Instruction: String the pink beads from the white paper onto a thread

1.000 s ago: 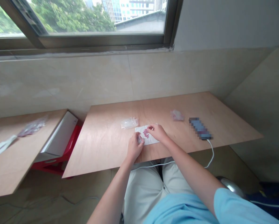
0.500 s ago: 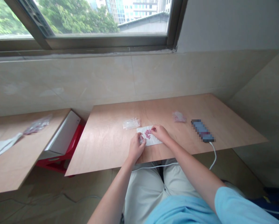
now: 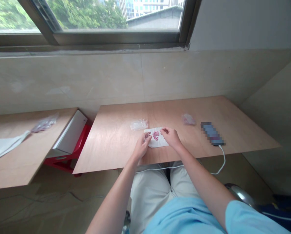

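From the head camera, looking forward and down, the person's left hand (image 3: 142,147) is curled with its fingers closed around a small clear piece of plastic (image 3: 146,136), most of it hidden by those fingers, so its exact shape is hard to make out. It sits at the near left corner of a white paper sheet (image 3: 157,139). The right hand (image 3: 171,137) is partly closed, its fingertips (image 3: 163,131) pinched together at the sheet's far edge, just beside a cluster of small red pieces (image 3: 155,135); at this size I cannot tell whether they grip anything. The red pieces lie on the sheet, between the hands, too small to identify. Both rest over a plywood board (image 3: 116,146). On it, a clear plastic bag (image 3: 139,124) lies just beyond the sheet, a small pinkish bag (image 3: 188,119) lies further right, and a phone (image 3: 212,133), its face hidden by pixelation, trails a white cable (image 3: 222,161) over the board's edge. On a second board (image 3: 31,162) to the left lie a clear bag of reddish contents (image 3: 45,123) and a white cloth (image 3: 4,146). A white box (image 3: 71,131) and a red plastic frame (image 3: 69,159) stand in the gap, both partly cut off by the boards.
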`<action>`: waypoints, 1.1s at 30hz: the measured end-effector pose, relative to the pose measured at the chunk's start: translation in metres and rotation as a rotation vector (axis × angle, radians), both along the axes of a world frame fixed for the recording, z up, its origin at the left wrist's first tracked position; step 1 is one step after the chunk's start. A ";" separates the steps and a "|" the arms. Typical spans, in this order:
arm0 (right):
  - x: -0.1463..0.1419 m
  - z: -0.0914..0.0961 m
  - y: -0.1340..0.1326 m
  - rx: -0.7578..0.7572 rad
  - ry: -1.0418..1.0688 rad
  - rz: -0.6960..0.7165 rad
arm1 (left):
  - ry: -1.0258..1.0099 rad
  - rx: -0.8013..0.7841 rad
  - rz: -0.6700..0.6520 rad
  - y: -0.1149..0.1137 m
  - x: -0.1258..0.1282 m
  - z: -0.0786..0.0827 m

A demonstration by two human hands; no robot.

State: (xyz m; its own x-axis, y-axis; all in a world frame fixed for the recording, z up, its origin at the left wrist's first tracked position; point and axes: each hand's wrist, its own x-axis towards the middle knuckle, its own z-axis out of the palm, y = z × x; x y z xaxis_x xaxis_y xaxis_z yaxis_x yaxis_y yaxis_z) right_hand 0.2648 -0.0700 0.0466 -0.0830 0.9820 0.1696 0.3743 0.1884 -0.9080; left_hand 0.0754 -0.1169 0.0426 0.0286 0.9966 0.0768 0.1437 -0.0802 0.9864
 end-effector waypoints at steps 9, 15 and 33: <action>-0.002 -0.018 -0.026 -0.304 0.295 0.183 | -0.747 -0.168 -0.153 0.005 -0.004 0.036; -0.024 -0.014 -0.045 -0.566 0.641 0.392 | -0.746 -0.175 -0.178 -0.001 0.002 0.049; 0.010 -0.034 0.038 0.068 -0.510 0.084 | 0.162 0.002 0.033 0.005 -0.009 0.001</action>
State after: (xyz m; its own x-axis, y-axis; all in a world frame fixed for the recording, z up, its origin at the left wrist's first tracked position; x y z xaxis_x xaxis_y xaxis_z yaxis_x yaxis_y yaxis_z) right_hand 0.2747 -0.0325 0.0124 -0.2497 0.9566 0.1504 0.7473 0.2891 -0.5983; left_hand 0.0663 -0.1122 0.0436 0.0079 0.9971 0.0754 0.3035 -0.0742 0.9499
